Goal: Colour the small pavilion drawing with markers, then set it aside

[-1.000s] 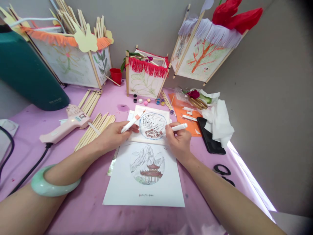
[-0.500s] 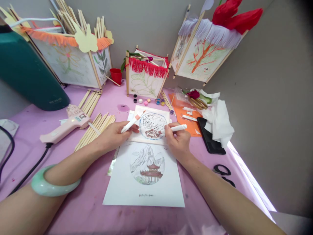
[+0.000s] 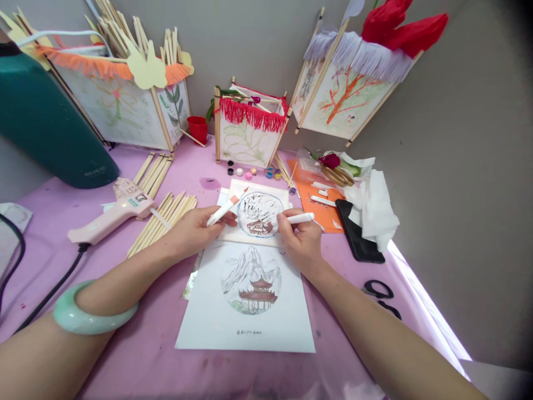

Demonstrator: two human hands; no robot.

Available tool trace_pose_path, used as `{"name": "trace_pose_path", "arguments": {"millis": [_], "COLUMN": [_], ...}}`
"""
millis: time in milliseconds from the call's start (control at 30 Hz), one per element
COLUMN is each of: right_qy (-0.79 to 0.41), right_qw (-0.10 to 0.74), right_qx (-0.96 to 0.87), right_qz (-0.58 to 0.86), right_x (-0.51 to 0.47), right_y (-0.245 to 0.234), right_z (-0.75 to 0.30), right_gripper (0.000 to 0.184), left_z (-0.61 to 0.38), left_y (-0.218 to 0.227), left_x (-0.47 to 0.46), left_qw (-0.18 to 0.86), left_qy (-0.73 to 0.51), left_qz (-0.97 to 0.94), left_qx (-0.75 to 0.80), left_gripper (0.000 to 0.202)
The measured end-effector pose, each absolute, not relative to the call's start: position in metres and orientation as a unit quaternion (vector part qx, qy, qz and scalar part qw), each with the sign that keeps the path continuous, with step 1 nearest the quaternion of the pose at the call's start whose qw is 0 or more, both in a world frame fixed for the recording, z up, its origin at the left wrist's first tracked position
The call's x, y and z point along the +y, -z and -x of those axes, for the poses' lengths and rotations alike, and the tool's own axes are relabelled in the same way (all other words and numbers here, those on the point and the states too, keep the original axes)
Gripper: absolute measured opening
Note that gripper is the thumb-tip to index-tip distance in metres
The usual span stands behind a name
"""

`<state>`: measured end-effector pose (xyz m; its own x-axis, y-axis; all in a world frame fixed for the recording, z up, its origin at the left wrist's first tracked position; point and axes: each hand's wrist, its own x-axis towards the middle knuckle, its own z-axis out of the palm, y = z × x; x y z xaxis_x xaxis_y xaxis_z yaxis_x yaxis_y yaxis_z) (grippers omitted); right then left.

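Note:
My right hand (image 3: 300, 236) is closed around a white marker (image 3: 300, 218), whose tip end points at the round drawing on a white fabric piece (image 3: 227, 238). That drawing has a blue outline, dark strokes above and a brown pavilion below. Between the fingers of my left hand (image 3: 199, 226) is a second marker (image 3: 222, 211), white with an orange-brown band and a pointed tip facing up and right; the same hand rests at the fabric's left edge. Just below lies a white sheet (image 3: 245, 272) printed with mountains and a red-brown pavilion in a circle.
To the left are a pink glue gun (image 3: 112, 214), wooden sticks (image 3: 162, 222) and a green bottle (image 3: 54, 116). Small paint pots (image 3: 249, 175) stand behind the fabric, before a red-fringed lantern (image 3: 245, 136). Scissors (image 3: 337, 174), a black phone (image 3: 358, 236) and tissues (image 3: 377, 208) lie right.
My right hand and its marker have shifted slightly left over the pavilion drawing. The left hand and its marker stay nearly still.

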<state>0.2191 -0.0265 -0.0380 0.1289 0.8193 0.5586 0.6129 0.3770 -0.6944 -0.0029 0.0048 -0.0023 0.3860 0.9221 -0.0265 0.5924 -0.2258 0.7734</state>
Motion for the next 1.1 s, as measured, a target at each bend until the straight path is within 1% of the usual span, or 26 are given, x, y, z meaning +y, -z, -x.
{"name": "trace_pose_path", "arguments": {"millis": [400, 600, 733, 933, 1100], "right_qy": [-0.114, -0.109, -0.119, -0.115, -0.11], "right_qw": [0.503, 0.511, 0.504, 0.521, 0.511], "right_qx": [-0.67, -0.669, -0.672, -0.663, -0.662], "right_qz": [0.535, 0.529, 0.529, 0.526, 0.537], "right_x": [-0.0262, -0.026, -0.0258, -0.0271, -0.0268], "right_y": [0.0373, 0.0379, 0.0378, 0.0385, 0.0381], "right_z": [-0.2184, -0.2188, -0.2188, -0.2185, -0.2186], "right_gripper": [0.019, 0.015, 0.017, 0.016, 0.018], "left_z": [0.0021, 0.0025, 0.0023, 0.0024, 0.0023], "left_y": [0.0013, 0.0011, 0.0008, 0.0011, 0.002], "left_x": [0.004, 0.0038, 0.0042, 0.0041, 0.0044], "left_qw": [0.361, 0.363, 0.368, 0.359, 0.36], "left_qy": [-0.226, -0.228, -0.224, -0.23, -0.228], "left_qz": [-0.746, -0.749, -0.746, -0.748, -0.748], "left_qx": [0.512, 0.506, 0.509, 0.509, 0.509], "left_gripper": [0.03, 0.028, 0.029, 0.029, 0.031]}}
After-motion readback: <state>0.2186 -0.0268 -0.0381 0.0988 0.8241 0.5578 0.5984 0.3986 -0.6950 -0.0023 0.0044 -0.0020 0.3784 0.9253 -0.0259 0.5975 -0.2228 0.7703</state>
